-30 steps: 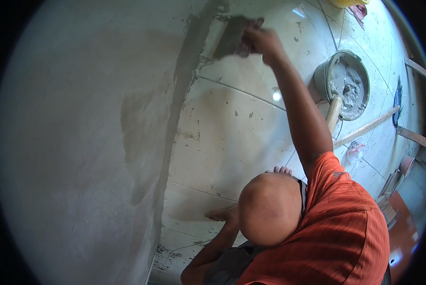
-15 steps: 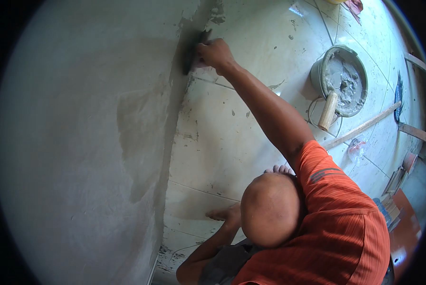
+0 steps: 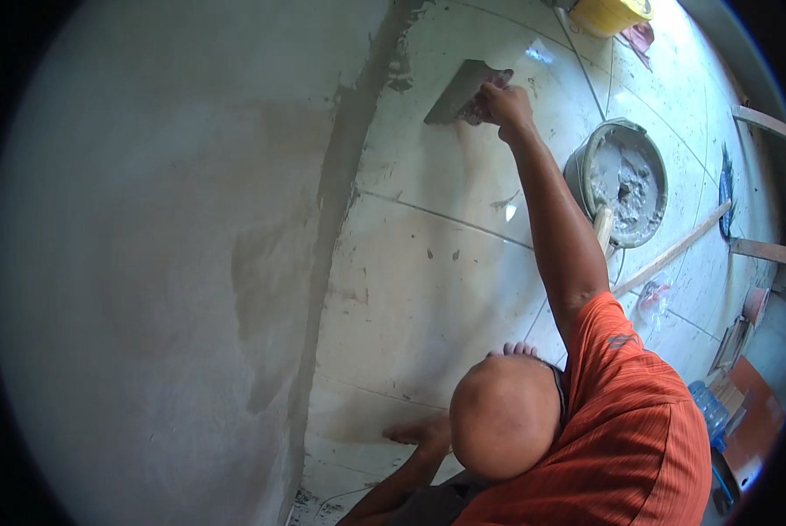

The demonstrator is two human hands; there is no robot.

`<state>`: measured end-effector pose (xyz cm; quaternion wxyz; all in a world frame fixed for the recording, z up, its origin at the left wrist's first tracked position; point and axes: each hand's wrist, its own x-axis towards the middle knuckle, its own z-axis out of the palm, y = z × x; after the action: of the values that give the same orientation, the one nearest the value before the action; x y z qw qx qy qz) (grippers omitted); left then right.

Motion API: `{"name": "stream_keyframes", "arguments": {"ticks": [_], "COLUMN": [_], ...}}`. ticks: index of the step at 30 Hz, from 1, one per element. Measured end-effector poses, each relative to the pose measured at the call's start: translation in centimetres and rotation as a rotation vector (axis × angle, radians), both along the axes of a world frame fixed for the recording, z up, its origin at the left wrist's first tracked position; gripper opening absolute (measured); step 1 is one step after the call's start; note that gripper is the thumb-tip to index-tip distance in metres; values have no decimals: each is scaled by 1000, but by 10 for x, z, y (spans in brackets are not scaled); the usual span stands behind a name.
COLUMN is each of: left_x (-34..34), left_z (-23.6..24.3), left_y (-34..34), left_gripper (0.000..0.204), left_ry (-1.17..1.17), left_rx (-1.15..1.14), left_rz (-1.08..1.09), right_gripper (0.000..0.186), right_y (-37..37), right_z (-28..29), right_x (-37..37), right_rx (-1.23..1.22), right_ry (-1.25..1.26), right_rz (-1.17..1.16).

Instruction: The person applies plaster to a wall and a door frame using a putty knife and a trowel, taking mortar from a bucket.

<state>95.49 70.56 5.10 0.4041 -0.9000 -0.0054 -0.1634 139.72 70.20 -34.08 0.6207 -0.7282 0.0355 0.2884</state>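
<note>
We now see the right hand (image 3: 507,107), pinching the flat scraper (image 3: 456,95), swung right off the grey strip (image 3: 345,158) beside the wall (image 3: 147,228) over the far tiled floor (image 3: 419,289), leaving that strip unworked for now, while the left hand's grip we cannot tell.

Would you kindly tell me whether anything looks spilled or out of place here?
Yes: lumps of gray mortar stray past the dark strip onto the floor tiles at the view's top, making a ragged edge, and smears spot the tiles. A crumpled clear plastic bag also lies near the wooden batten, looking like stray litter.
</note>
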Motion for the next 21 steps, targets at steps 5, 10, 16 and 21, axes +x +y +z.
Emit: {"name": "stream_keyframes", "arguments": {"ticks": [5, 10, 16, 21], "left_x": [5, 5, 6, 5], "left_z": [-13, -18, -22, -20], "left_y": [3, 5, 3, 6], "left_gripper": [64, 63, 63, 63], "left_ry": [-1, 3, -4, -2], "left_rx": [-12, -21, -32, -26], "left_rz": [4, 21, 25, 20], "right_gripper": [32, 32, 46, 21], "right_y": [53, 120, 156, 152], "right_z": [-29, -12, 22, 92], "right_x": [21, 22, 30, 28], "right_rx": [-202, -410, -446, -140], "right_ry": [-185, -335, -391, -258], "right_rz": [202, 293, 529, 394]}}
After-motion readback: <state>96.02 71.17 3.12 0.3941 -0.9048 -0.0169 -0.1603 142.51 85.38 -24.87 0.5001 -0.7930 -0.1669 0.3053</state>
